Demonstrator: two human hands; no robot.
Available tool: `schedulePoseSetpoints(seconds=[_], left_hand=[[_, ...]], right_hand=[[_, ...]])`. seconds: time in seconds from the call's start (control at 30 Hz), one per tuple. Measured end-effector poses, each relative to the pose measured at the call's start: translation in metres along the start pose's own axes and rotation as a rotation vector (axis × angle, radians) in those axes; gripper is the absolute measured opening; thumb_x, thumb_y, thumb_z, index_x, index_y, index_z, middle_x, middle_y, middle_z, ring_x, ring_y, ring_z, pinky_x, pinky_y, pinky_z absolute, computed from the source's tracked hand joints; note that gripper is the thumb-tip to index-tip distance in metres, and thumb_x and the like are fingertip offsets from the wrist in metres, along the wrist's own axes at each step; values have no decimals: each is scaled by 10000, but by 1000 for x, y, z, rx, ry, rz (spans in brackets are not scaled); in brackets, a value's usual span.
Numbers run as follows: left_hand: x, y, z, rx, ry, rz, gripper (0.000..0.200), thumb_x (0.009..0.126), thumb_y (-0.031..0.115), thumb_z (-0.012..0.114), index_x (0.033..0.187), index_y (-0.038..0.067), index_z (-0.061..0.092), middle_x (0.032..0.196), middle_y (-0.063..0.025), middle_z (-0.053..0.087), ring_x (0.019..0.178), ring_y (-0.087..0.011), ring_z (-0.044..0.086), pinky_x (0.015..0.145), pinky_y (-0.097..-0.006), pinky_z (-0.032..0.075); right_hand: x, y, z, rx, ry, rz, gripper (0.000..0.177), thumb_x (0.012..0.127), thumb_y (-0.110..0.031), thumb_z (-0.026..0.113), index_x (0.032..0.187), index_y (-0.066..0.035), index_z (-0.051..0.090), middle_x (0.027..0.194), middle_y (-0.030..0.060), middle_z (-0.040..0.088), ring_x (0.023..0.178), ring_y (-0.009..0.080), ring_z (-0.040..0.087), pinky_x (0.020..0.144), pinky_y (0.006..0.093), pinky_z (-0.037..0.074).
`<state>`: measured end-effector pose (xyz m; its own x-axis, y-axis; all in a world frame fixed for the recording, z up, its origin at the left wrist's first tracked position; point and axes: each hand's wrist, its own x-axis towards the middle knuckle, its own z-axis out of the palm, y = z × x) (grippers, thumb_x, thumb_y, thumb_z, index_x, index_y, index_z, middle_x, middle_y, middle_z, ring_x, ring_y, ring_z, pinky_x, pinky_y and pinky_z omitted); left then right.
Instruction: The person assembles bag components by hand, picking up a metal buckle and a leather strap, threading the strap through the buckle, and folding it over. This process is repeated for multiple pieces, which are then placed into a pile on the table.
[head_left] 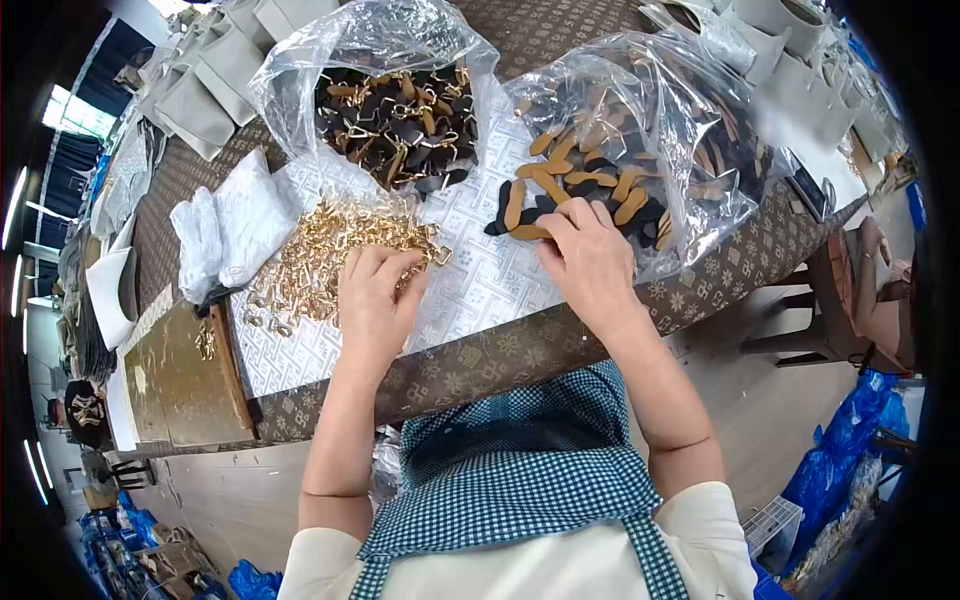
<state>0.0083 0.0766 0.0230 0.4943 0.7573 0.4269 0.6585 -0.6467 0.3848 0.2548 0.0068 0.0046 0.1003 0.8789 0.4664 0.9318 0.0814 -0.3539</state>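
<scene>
My left hand (pixel 375 300) rests at the near edge of a heap of gold metal clasps (pixel 320 250), its fingers curled onto a few of them. My right hand (pixel 585 255) reaches into the mouth of a clear plastic bag (pixel 680 110), fingertips on the tan and black leather tabs (pixel 580 190) that spill from it. Behind the clasps stands a second clear bag (pixel 390 50) full of dark tabs fitted with gold clasps (pixel 400 125). All of this lies on a white patterned cloth (pixel 480 280) over the table.
White wrapped bundles (pixel 235 225) lie left of the clasps. A brown board (pixel 180 370) sits at the table's near left. Grey bag bodies (pixel 205 85) are stacked at the back left, more at the back right (pixel 800 70). A wooden stool (pixel 830 310) stands to the right.
</scene>
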Motion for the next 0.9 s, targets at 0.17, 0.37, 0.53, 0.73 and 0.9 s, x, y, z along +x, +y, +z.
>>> schedulePoseSetpoints(seconds=[0.17, 0.37, 0.53, 0.73, 0.9], left_hand=[[21, -1, 14, 155, -122, 88, 212, 765, 188, 733, 958, 102, 711, 958, -70, 572, 971, -271, 530, 858, -414, 405], [40, -8, 14, 71, -245, 126, 153, 733, 130, 705, 846, 61, 627, 938, -106, 561, 945, -308, 525, 840, -427, 412], [41, -3, 19, -51, -293, 100, 178, 700, 50, 699, 827, 45, 574, 923, -118, 571, 950, -325, 518, 873, -445, 393], [26, 6, 24, -1010, -67, -332, 143, 889, -20, 633, 1005, 28, 566, 901, -7, 581, 772, -52, 528, 660, -184, 450], [19, 4, 26, -1120, -149, -449, 229, 937, 101, 642, 1141, -2, 624, 888, -4, 621, 667, -53, 506, 584, -197, 426]], right_hand=[[1, 1, 3, -16, -16, -14, 141, 781, -141, 722, 898, -92, 660, 940, 43, 541, 913, 234, 548, 742, 360, 507], [7, 5, 9, -64, -13, -103, 122, 734, -157, 692, 823, -85, 649, 919, 61, 568, 970, 252, 539, 762, 362, 467], [5, -2, 4, -80, 65, -144, 185, 707, -118, 634, 880, -58, 607, 948, 82, 562, 1002, 269, 502, 867, 381, 419], [-11, -43, 3, 739, 105, 142, 195, 808, -2, 649, 972, -37, 549, 780, 100, 617, 715, 284, 643, 591, 377, 496], [-8, -54, 17, 763, 177, 102, 209, 936, -167, 594, 1095, -53, 669, 857, 129, 628, 754, 300, 632, 634, 380, 490]])
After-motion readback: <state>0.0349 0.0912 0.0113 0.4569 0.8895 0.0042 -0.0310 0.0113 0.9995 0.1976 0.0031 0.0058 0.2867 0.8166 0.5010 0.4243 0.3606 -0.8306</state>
